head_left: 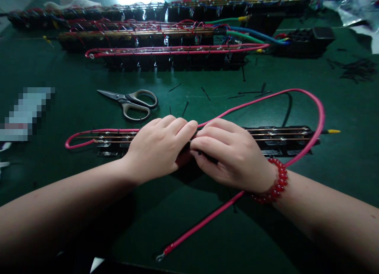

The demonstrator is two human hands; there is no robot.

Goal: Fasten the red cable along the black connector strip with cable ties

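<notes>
Pressing in from seven and five o'clock, the two bare hands met at the middle of the black strip (272, 139), which lay on the green counter (349, 159) stretched from nine to three o'clock. The left hand (166, 143) arched palm-down over the strip, knuckles raised, its fingers bunched side by side and angled toward two o'clock. The right hand (233, 153) faced it from three o'clock, fingers bent and pointing to nine, the thumb tucked below the forefinger. Its thumb and forefinger tips drew near each other beside the left fingers; whether its grip had caught anything I could not tell. Nor could I tell whether the left grip was clenched on the strip or only resting over it, since the palm hid the contact. A bracelet (280, 179) of red beads circled the right wrist. The pink cable (320, 110) looped out to two o'clock, passed beneath that wrist and ended in a metal ring (162, 255) toward seven. The scissors (126, 98) lay at ten o'clock from the hands.
</notes>
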